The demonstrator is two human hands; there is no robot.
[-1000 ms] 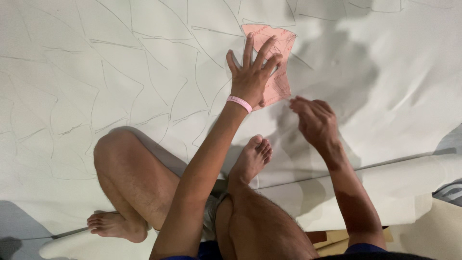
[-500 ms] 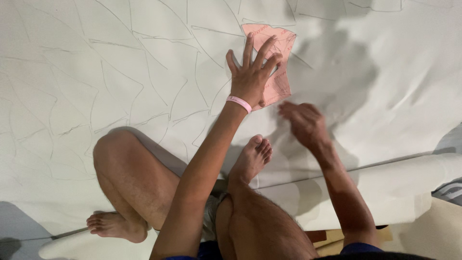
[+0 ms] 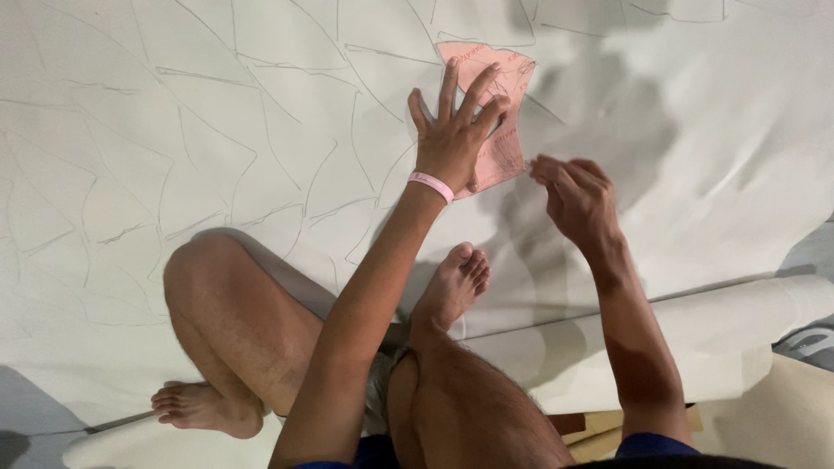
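Pink paper pattern piece (image 3: pixel 506 104), curved edges, lying flat on white sheet (image 3: pixel 217 130) marked with traced outlines

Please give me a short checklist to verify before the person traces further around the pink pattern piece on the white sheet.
1. Left hand lies flat, fingers spread, on the pink paper pattern piece: ok.
2. Pattern piece lies flat on the white sheet material: ok.
3. Right hand is at the pattern's lower right edge: ok.
4. Right hand holds a marking tool: cannot tell, fingers are pinched but nothing shows.
5. Pattern clears the outlines already drawn: cannot tell.
6. Bare foot is clear of the pattern: ok.
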